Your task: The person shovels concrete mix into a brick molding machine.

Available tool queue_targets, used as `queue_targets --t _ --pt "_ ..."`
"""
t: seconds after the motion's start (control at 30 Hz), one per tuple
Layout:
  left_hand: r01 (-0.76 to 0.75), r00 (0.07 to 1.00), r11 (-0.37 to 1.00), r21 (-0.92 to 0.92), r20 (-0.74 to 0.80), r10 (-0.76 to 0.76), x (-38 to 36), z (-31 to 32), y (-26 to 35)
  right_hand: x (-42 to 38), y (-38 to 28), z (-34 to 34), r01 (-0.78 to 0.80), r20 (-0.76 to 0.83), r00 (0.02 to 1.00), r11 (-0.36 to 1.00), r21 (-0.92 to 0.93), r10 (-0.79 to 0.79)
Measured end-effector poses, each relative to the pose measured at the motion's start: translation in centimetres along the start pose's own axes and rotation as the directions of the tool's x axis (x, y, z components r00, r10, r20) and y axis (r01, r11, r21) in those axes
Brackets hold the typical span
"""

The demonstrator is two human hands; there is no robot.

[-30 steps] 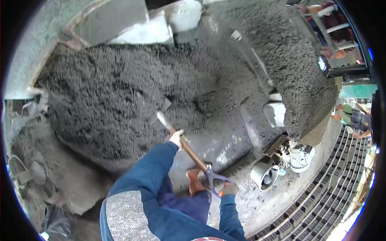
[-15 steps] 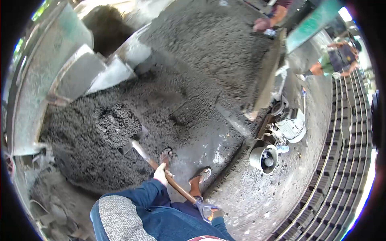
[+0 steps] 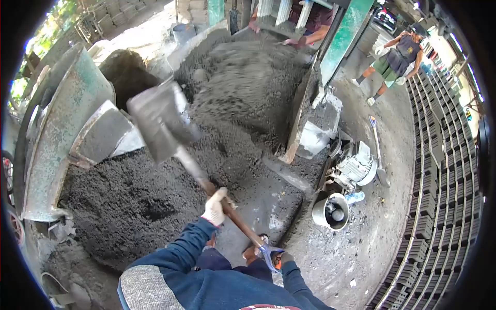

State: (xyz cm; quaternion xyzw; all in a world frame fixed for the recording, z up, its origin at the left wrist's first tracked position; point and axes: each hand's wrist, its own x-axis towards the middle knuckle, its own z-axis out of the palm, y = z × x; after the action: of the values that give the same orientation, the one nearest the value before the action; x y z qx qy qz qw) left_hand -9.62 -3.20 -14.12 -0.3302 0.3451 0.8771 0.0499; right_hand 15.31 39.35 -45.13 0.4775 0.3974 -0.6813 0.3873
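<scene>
A long shovel (image 3: 240,223) is raised diagonally before me, its metal blade up at the far left end. The blade looks bare and slightly blurred. My left hand (image 3: 216,206), in a whitish glove, is wrapped around the wooden shaft below the metal socket. At the near end, my right hand (image 3: 285,258) is closed on the blue and orange handle, its fingers partly hidden. Below the blade lies a heap of dark, damp, crumbly mix (image 3: 129,201). Beyond it, more grey mix (image 3: 248,77) is smeared by motion in a walled bay.
Right of the bay are a motor (image 3: 357,168), a bucket (image 3: 331,212) and another shovel (image 3: 377,147). Racks of dark blocks (image 3: 431,206) line the right side. A co-worker (image 3: 395,62) stands at the upper right; another person's hands (image 3: 297,42) show behind the bay. Metal panels (image 3: 67,129) stand left.
The shovel blade has swung up and away from the heap, and its load of mix has left it. Both my hands keep their hold. My view has tilted up, showing more of the bay.
</scene>
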Motion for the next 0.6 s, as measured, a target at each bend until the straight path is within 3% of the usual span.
queue_targets --t 0.03,0.07,0.1,0.13,0.17,0.2,0.23,0.27,0.3,0.33,0.37,0.43,0.5,0.53,0.57,0.6 --pt "0.057 0.994 0.996 -0.073 -0.094 -0.064 0.1 -2.0 -1.1 2.6 1.3 -3.5 0.088 -0.023 0.996 0.990 -0.110 -0.091" --pt "0.133 0.968 0.982 -0.138 -0.192 -0.158 0.1 -2.8 -1.6 1.5 2.4 -4.2 0.167 -0.116 0.967 0.912 -0.375 -0.225" --pt "0.199 0.921 0.955 -0.221 -0.290 -0.259 -0.2 -4.1 -2.3 0.4 3.7 -4.9 0.155 -0.206 0.913 0.767 -0.623 -0.353" --pt "0.268 0.876 0.917 -0.295 -0.320 -0.359 1.9 -7.6 -5.2 -1.8 5.3 -4.8 0.131 -0.181 0.854 0.540 -0.832 -0.487" --pt "0.292 0.871 0.923 -0.251 -0.330 -0.365 5.0 -12.6 -9.8 -4.3 6.9 -4.7 0.030 -0.152 0.777 0.277 -0.960 -0.611" --pt "0.322 0.857 0.920 -0.223 -0.345 -0.383 4.7 -14.2 -13.1 -8.9 6.7 -3.2 -0.203 -0.156 0.784 -0.011 -0.979 -0.601" --pt "0.348 0.851 0.918 -0.193 -0.347 -0.395 5.0 -14.1 -16.3 -15.9 5.1 0.9 -0.401 -0.159 0.790 -0.303 -0.864 -0.592" --pt "0.474 0.776 0.848 -0.238 -0.342 -0.530 4.8 -13.8 -19.7 -22.5 4.3 4.2 -0.444 -0.054 0.809 -0.547 -0.710 -0.586" --pt "0.591 0.683 0.756 -0.282 -0.324 -0.654 3.9 -12.8 -22.9 -24.1 4.2 1.6 -0.537 -0.370 0.815 -0.340 -0.772 -0.447" --pt "0.656 0.683 0.734 -0.175 -0.277 -0.676 2.5 -10.5 -24.9 -25.8 3.3 0.7 -0.630 -0.547 0.754 -0.163 -0.759 -0.365" --pt "0.814 0.471 0.509 -0.280 -0.196 -0.860 1.6 -8.5 -25.9 -26.7 1.6 1.0 -0.638 -0.591 0.715 -0.002 -0.770 -0.373" --pt "0.792 0.542 0.546 -0.274 -0.098 -0.835 -0.8 -4.4 -27.4 -26.4 -2.2 1.9 -0.571 -0.628 0.665 0.266 -0.777 -0.404" --pt "0.805 0.466 0.415 -0.424 0.020 -0.885 -0.2 -2.4 -27.6 -23.1 -5.3 4.3 -0.401 -0.559 0.685 0.399 -0.825 -0.467" --pt "0.792 0.436 0.379 -0.478 0.008 -0.900 1.1 -1.9 -25.0 -21.0 -6.8 5.9 -0.297 -0.507 0.702 0.442 -0.846 -0.499" --pt "0.704 0.604 0.559 -0.438 -0.046 -0.796 3.2 -2.7 -22.7 -18.1 -8.2 8.3 -0.180 -0.443 0.726 0.477 -0.860 -0.525" --pt "0.628 0.731 0.666 -0.402 0.011 -0.682 7.2 -6.3 -21.9 -14.8 -9.3 10.8 -0.053 -0.372 0.750 0.512 -0.858 -0.547"
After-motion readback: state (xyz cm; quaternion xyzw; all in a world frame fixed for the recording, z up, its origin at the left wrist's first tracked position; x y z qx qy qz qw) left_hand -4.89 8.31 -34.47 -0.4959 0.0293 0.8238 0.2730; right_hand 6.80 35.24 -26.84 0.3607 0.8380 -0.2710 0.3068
